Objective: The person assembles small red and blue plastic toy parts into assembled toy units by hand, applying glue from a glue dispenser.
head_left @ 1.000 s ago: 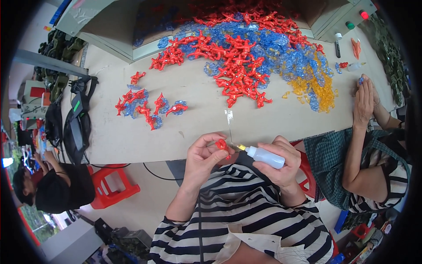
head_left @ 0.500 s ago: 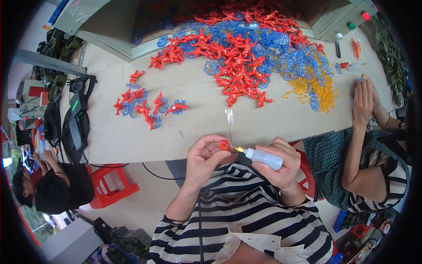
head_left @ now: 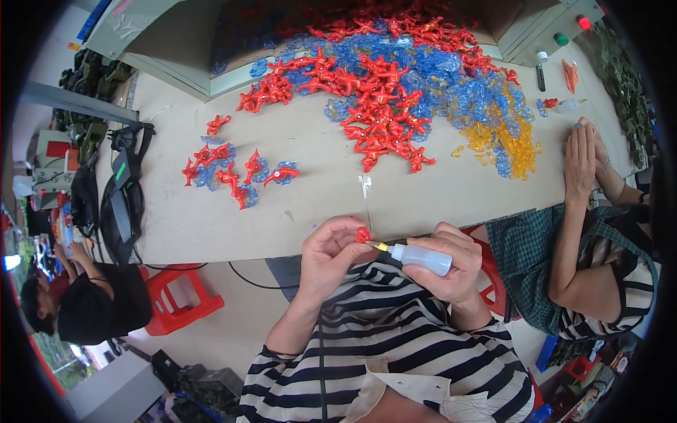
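- Table (head_left: 176,229): the work sits at its near edge.
- Hands apart: right hand (head_left: 458,264) wrapped round a squeeze bottle (head_left: 429,259); left hand (head_left: 326,255) pinching a small red piece (head_left: 362,235).
- Nozzle (head_left: 381,247): at the piece, contact unclear — seemingly applying liquid; next move calls for steady aim.

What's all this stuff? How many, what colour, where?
Held figure: one, red, left hand
Squeeze bottle: one, whitish, yellow tip, right hand
Loose figures: many, red, across table
Clear pieces: many, blue, among loose figures
Little pieces: many, yellow, beside clear pieces
Spare bottle: one, whitish, upper right
Buttons: two, red and green, upper right
Cabinet: one, grey, top
Stool: at least one, red, left
Co-workers: two nearby, black or green clothing, left, right
Clutter: too small to count
Left hand: one, bare, middle
Right hand: one, bare, beside it
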`<state>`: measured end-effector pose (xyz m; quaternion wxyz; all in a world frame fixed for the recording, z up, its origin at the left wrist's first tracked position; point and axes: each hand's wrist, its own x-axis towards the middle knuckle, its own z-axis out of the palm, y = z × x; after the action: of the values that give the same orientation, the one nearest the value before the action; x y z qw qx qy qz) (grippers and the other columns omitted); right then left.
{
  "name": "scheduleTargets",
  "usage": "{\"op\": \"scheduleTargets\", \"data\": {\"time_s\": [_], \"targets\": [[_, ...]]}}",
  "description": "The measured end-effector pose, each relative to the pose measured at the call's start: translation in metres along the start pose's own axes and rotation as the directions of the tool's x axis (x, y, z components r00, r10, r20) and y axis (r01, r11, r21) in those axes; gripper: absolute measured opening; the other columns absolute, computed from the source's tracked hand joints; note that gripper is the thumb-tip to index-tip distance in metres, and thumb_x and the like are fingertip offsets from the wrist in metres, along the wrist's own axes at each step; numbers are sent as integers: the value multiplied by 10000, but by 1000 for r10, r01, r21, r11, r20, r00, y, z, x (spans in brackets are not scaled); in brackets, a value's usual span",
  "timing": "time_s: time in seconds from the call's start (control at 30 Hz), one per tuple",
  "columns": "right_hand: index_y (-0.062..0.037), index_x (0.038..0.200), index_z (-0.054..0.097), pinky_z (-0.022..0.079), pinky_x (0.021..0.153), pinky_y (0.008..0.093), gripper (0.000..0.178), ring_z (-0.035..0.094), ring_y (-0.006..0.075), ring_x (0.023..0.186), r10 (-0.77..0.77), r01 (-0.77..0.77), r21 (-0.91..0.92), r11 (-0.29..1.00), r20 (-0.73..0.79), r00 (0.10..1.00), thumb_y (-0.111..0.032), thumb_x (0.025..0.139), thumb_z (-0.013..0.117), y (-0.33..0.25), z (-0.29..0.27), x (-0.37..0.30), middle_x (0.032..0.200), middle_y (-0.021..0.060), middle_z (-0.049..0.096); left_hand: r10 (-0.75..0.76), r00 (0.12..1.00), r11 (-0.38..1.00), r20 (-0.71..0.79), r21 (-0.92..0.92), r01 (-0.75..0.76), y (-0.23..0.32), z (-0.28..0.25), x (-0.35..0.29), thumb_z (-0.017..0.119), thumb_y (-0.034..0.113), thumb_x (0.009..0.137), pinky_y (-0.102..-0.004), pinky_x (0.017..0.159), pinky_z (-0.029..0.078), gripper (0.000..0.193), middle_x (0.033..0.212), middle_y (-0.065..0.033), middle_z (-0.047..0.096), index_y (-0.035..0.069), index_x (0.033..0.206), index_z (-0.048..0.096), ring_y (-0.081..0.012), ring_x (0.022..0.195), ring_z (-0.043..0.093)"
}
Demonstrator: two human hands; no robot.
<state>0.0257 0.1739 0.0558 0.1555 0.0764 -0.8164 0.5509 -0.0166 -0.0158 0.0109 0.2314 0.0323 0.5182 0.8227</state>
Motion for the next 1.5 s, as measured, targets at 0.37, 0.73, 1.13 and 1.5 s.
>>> {"op": "scheduleTargets", "data": {"time_s": [0.37,0.73,1.13,1.5], "targets": [[20,1013,606,445,755,250,322,577,165,860,278,-269,125,955,-62,959,45,697,661,28,2,6,927,90,601,-46,998,999,-40,18,47,9,10,-4,597,-113,771,-292,776,532,310,944,-125,612,-39,1056,503,-183,870,626],[-14,1006,625,467,715,276,291,582,185,804,157,-164,-33,986,-153,976,3,718,658,41,14,23,926,109,609,-86,995,992,-46,-97,82,6,-2,-6,630,-80,761,-259,662,526,287,836,-114,625,-14,1012,508,-161,740,627],[8,849,662,456,643,366,263,584,267,676,195,-262,-353,898,-214,957,-236,751,676,64,-31,117,801,139,621,-109,994,987,25,-119,112,3,5,0,637,-49,774,-236,603,494,246,808,-99,617,-11,989,523,-146,707,611],[7,839,664,406,536,231,166,536,87,657,279,-310,-198,930,-169,945,-111,732,708,63,-48,102,816,74,634,-126,992,984,-4,-124,125,4,-1,-5,637,-46,775,-236,619,507,246,812,-96,618,-11,990,524,-142,713,614]]}}
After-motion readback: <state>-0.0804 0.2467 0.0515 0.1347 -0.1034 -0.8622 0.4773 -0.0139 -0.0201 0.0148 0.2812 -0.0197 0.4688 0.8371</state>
